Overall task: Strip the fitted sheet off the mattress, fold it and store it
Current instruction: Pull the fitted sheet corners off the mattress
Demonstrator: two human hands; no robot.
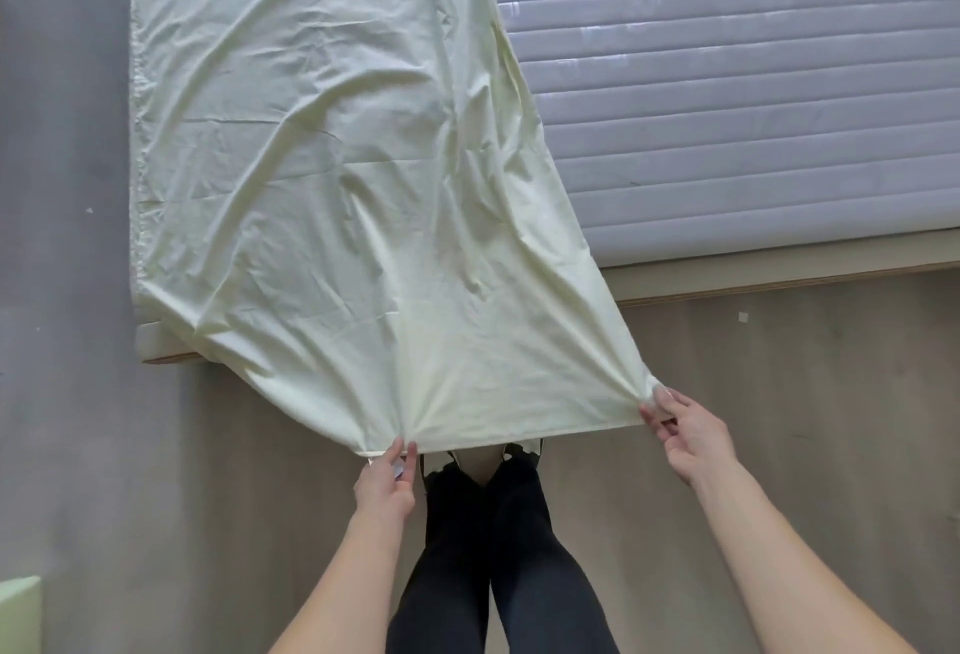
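A person's left hand and right hand each pinch a corner of the pale green fitted sheet, stretched taut off the grey quilted mattress.

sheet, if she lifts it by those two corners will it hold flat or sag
The sheet likely sags: creases fan from where the left hand and right hand pinch it. It looks thin and light, draping limply over the mattress edge. It probably slides off easily.

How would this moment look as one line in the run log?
step: folding | left hand: pinches sheet corner | right hand: pinches other corner | mattress: partly bare
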